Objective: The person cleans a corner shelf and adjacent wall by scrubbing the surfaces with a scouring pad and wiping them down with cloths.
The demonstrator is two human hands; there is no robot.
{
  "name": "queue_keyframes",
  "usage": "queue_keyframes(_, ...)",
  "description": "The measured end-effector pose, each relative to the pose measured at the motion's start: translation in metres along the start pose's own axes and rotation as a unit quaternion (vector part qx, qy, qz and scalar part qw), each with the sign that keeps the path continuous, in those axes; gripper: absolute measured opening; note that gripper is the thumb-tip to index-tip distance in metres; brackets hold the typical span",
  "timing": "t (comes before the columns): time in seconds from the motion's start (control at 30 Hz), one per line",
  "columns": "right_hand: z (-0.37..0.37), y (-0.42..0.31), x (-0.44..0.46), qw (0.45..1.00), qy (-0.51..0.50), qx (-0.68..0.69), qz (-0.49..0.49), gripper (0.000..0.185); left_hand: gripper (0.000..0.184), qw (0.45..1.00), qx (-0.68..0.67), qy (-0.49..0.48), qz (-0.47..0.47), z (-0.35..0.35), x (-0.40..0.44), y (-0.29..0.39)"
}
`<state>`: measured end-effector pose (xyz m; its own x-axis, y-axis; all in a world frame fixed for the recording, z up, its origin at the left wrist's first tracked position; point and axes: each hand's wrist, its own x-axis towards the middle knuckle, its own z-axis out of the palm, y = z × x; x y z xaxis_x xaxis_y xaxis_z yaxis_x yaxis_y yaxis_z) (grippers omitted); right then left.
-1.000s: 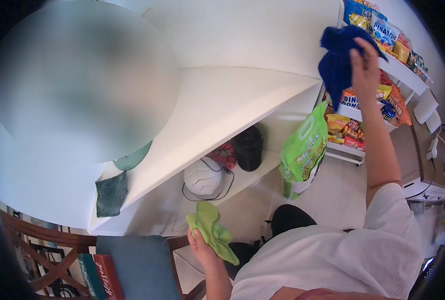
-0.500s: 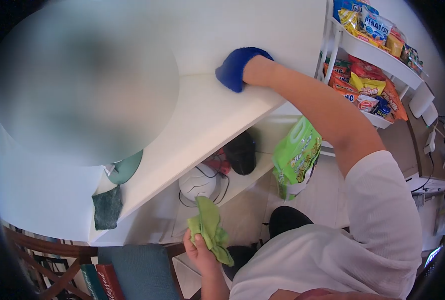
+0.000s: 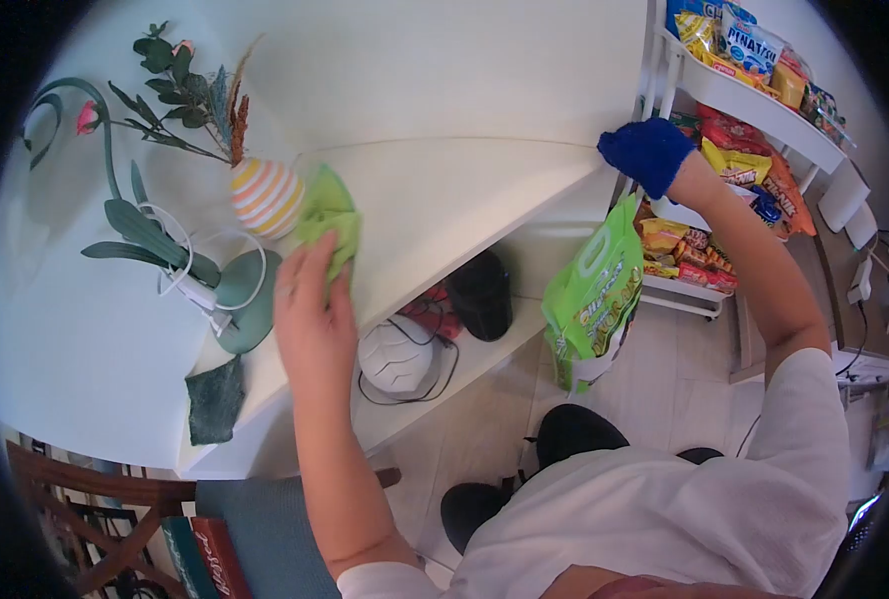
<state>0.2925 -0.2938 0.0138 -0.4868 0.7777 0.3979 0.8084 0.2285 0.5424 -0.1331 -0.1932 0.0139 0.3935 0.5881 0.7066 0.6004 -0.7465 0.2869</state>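
My left hand (image 3: 317,309) pinches a lime-green cloth (image 3: 331,215) over the white shelf (image 3: 435,205). The cloth is beside a round vase (image 3: 268,198) with orange, pink and yellow stripes, which holds leafy stems; whether they touch I cannot tell. A fuzzy blue cleaning mitt (image 3: 648,157) covers my right hand down to the wrist, so its fingers are hidden. That hand is at the shelf's right end, in front of the snack cart. Near the shelf's left end lies a dark green cloth (image 3: 216,401), close to a green lamp base (image 3: 249,302) with a white cable.
A white cart (image 3: 764,125) full of snack bags stands at the right. Below the shelf are a green bag (image 3: 596,295), a black cylindrical container (image 3: 480,296) and a white ball-like object (image 3: 396,355) with a dark cord. A chair (image 3: 265,534) stands lower left.
My left hand has risen from below the shelf to beside the vase, carrying the lime-green cloth. My mitted right hand has moved right along the shelf. The blurred patch at left is gone.
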Motion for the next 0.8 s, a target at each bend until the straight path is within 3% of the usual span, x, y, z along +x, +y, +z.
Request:
queue_keyframes(0.07,-0.017,-0.008,0.013,0.997,0.073,0.032,-0.013,0.039,0.034,0.987,0.033,-0.152,-0.041,0.022,0.004,-0.019)
queue_keyframes(0.1,-0.028,-0.014,0.026,0.993,0.109,0.049,-0.02,0.039,0.034,0.986,0.066,-0.151,-0.031,0.023,0.004,-0.018)
queue_keyframes(0.2,-0.038,-0.024,0.076,0.988,0.074,0.107,0.081,0.045,0.034,0.982,0.134,-0.131,-0.002,0.026,-0.001,-0.013)
queue_keyframes(0.3,-0.025,-0.054,0.119,0.909,0.295,0.286,0.076,0.047,0.034,0.986,0.15,-0.068,0.037,0.024,-0.005,-0.009)
queue_keyframes(0.37,-0.019,-0.1,0.153,0.869,0.209,0.432,0.123,0.043,0.032,0.981,0.18,-0.009,0.07,0.009,-0.008,0.0)
queue_keyframes(0.43,0.008,-0.137,0.177,0.879,0.043,0.47,0.067,0.044,0.03,0.996,0.077,0.02,0.03,-0.012,-0.027,0.001)
queue_keyframes(0.47,0.023,-0.156,0.18,0.92,-0.021,0.385,0.077,0.046,0.029,0.999,0.032,0.04,0.007,-0.027,-0.039,-0.001)
queue_keyframes(0.5,0.003,-0.155,0.193,0.89,-0.145,0.415,0.12,0.047,0.027,0.995,0.068,0.066,-0.021,-0.044,-0.053,-0.009)
queue_keyframes(0.57,0.026,-0.159,0.192,0.908,-0.046,0.405,0.094,0.047,0.025,0.983,0.125,0.121,-0.062,-0.069,-0.081,-0.032)
queue_keyframes(0.63,0.022,-0.157,0.189,0.904,-0.065,0.408,0.107,0.047,0.018,0.956,0.169,0.163,-0.179,-0.095,-0.092,-0.056)
queue_keyframes(0.7,0.025,-0.159,0.189,0.903,-0.045,0.415,0.101,0.046,0.022,0.94,0.195,0.127,-0.249,-0.114,-0.092,-0.079)
queue_keyframes(0.8,0.027,-0.157,0.187,0.893,-0.046,0.436,0.097,0.046,0.039,0.943,0.254,-0.022,-0.214,-0.12,-0.081,-0.114)
